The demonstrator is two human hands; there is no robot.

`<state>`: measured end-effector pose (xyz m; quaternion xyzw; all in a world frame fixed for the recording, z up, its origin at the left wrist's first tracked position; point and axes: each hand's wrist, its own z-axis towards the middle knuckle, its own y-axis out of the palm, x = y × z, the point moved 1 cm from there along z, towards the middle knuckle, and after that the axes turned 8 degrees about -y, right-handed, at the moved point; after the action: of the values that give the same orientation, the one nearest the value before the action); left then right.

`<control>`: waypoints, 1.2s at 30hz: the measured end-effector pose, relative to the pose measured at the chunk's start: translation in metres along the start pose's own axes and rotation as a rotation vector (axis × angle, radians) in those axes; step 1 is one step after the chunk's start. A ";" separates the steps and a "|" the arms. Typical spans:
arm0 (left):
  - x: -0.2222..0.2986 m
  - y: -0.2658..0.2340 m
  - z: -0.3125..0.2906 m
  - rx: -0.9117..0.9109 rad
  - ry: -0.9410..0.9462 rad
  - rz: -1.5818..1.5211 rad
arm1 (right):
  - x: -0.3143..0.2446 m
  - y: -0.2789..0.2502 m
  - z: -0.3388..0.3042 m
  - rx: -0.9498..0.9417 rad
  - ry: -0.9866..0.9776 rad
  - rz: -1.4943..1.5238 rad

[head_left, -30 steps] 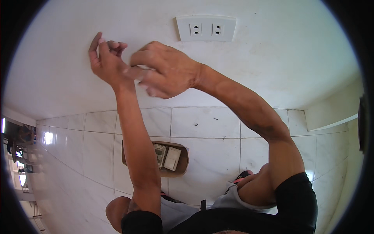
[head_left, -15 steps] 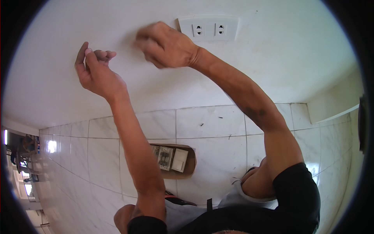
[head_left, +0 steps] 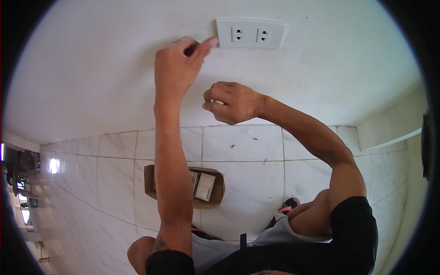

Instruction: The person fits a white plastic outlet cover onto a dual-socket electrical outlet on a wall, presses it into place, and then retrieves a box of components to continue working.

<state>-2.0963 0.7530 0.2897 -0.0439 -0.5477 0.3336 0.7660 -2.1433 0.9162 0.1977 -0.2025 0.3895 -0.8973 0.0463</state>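
A white double socket plate point(head_left: 250, 33) is fixed to the white wall, with two outlets side by side. My left hand point(head_left: 176, 68) is raised left of the plate, fingers apart and nothing seen in it. One outstretched digit reaches the plate's lower left corner; whether it touches, I cannot tell. Below the plate, my right hand point(head_left: 234, 103) is held with its fingers curled together. A small pale spot shows between those fingers; it could be a held thing or the wall behind.
On the tiled floor point(head_left: 243, 183) stands an open cardboard box point(head_left: 219, 195), partly covered by my left forearm. Inside lies a white switch or socket unit point(head_left: 205, 187) beside other pieces. Small dark scraps point(head_left: 232, 146) lie near the wall's foot. A ledge point(head_left: 389, 128) juts out at right.
My left hand has moved right, up to the socket plate's left edge. My right hand has come away from there, down and to the right.
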 end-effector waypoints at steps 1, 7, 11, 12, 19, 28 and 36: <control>0.001 0.009 0.002 -0.054 -0.045 0.051 | -0.001 -0.011 -0.001 -0.008 0.019 -0.014; -0.011 0.027 0.014 -0.131 -0.095 0.071 | -0.001 -0.068 0.011 -0.002 0.112 -0.085; -0.017 0.018 0.020 -0.176 -0.025 0.162 | 0.011 -0.106 0.009 0.045 0.136 -0.165; -0.017 0.019 0.018 -0.176 -0.025 0.179 | 0.014 -0.114 0.005 0.039 0.162 -0.187; -0.005 0.019 0.018 -0.198 -0.134 0.079 | 0.030 -0.147 -0.038 0.137 0.524 -0.254; -0.008 0.019 0.018 -0.158 -0.143 -0.227 | 0.028 -0.148 -0.050 0.221 0.605 -0.211; -0.011 0.021 0.017 -0.148 -0.115 -0.219 | 0.027 -0.146 -0.047 0.213 0.634 -0.216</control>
<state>-2.1230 0.7581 0.2782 -0.0209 -0.6153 0.2088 0.7598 -2.1758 1.0428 0.2821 0.0522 0.2650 -0.9509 -0.1511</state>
